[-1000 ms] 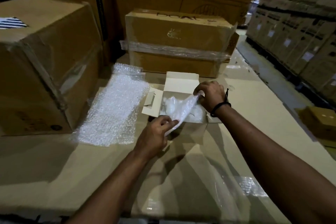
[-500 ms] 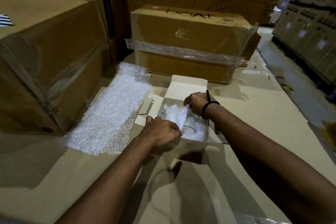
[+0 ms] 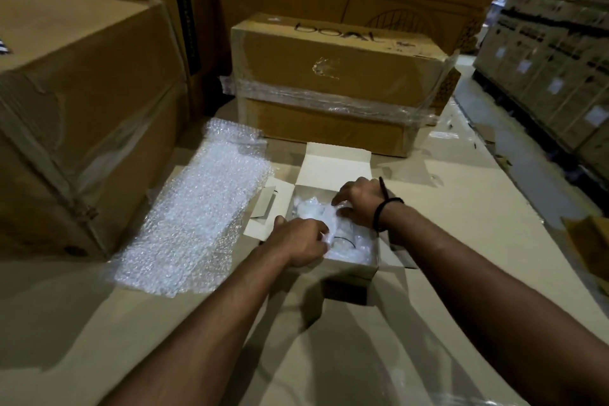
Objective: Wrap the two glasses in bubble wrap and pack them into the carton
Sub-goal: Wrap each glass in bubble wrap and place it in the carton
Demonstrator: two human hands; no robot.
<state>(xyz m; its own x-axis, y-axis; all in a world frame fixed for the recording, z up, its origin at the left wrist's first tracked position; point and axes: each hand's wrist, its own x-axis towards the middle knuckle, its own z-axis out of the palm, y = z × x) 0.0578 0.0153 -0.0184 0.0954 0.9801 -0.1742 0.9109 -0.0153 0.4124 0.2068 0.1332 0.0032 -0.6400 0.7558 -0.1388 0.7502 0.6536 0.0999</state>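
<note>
A small open carton [image 3: 333, 165] with a white inside sits on the cardboard work surface, its flaps folded out. Inside lies a glass wrapped in bubble wrap [image 3: 349, 245]; a dark curved rim shows through the wrap. My left hand [image 3: 301, 242] pinches a fold of that wrap at the carton's near left corner. My right hand [image 3: 357, 203] has its fingers curled on the wrap at the carton's right side. A second glass does not show.
A loose sheet of bubble wrap [image 3: 201, 211] lies flat to the left of the carton. A taped brown box [image 3: 336, 82] stands just behind it and a large box [image 3: 75, 115] at the left. Stacked cartons [image 3: 553, 53] line the right.
The flap of wrap that my hands held stretched above the carton has been brought down into it. Both hands have moved lower and closer together over the carton.
</note>
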